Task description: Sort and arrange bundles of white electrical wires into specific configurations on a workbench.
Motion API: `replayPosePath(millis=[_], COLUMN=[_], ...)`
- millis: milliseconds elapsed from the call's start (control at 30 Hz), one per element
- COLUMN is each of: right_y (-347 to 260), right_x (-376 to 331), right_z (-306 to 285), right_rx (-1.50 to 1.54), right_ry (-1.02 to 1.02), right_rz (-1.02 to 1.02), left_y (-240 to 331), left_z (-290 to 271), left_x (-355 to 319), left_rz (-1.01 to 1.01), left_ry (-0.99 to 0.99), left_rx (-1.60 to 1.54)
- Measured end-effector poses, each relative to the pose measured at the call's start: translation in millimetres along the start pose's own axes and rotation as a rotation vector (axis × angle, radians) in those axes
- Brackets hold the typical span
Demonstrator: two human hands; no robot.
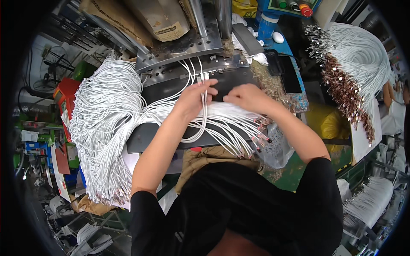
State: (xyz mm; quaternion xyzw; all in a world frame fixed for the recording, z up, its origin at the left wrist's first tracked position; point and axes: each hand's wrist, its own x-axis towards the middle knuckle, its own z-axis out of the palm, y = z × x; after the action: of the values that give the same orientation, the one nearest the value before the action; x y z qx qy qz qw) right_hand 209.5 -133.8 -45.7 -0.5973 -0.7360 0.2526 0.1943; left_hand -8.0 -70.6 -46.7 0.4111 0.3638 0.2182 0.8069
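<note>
My left hand is closed around a few white cables, whose pale connector ends stand up just past its fingertips. These cables loop down and bend to the left below the hand. To its right, my right hand hovers over a spread bundle of white cables; its fingers are curled and blurred, and I cannot tell whether anything is between them. Small metal and reddish plug ends finish that bundle on the right. Beyond the hands, several cables run up into a metal press fixture.
A large heap of white cables lies at the left. At the right hang more coiled cables with brown and silver ends. A dark phone lies on the blue bench, below a control box with a red button. A clear plastic bag sits near the bench edge.
</note>
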Motion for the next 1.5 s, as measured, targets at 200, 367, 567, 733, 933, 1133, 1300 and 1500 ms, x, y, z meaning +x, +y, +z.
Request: replayPosePath(millis=[200, 367, 567, 733, 933, 1133, 1300, 1500], right_y=[31.5, 36.0, 44.3, 38.7, 29.9, 38.3, 44.1, 50.4], right_x=[40.7, 50.2, 41.9, 39.2, 29.0, 31.6, 27.9, 29.0], right_z=[12.2, 23.5, 20.9, 23.3, 33.7, 34.0, 20.3, 34.9], right_rx=[-0.457, -0.580, 0.516, 0.945, 0.567, 0.579, 0.729, 0.686], right_ry=[0.529, 0.397, 0.086, 0.162, 0.313, 0.275, 0.177, 0.144], right_rz=[-0.394, -0.400, 0.104, 0.402, 0.286, 0.159, 0.287, 0.099], left_y=[-6.6, -11.1, -19.9, -19.4, -18.0, -15.7, -6.1, -7.0], left_z=[-9.2, -11.2, -7.0, 0.8, 8.3, 4.5, -5.5, -5.1], left_x=[20.8, 21.2, 26.1, 24.3, 23.7, 25.3, 25.5, 33.0], left_rz=[-0.004, -0.007, -0.010, -0.012, -0.011, -0.027, -0.157, -0.187], left_ry=[0.152, 0.132, 0.110, 0.092, 0.106, 0.053, 0.034, -0.092], left_rx=[-0.105, -0.022, 0.220, 0.379, 0.337, 0.284, 0.236, 0.296])
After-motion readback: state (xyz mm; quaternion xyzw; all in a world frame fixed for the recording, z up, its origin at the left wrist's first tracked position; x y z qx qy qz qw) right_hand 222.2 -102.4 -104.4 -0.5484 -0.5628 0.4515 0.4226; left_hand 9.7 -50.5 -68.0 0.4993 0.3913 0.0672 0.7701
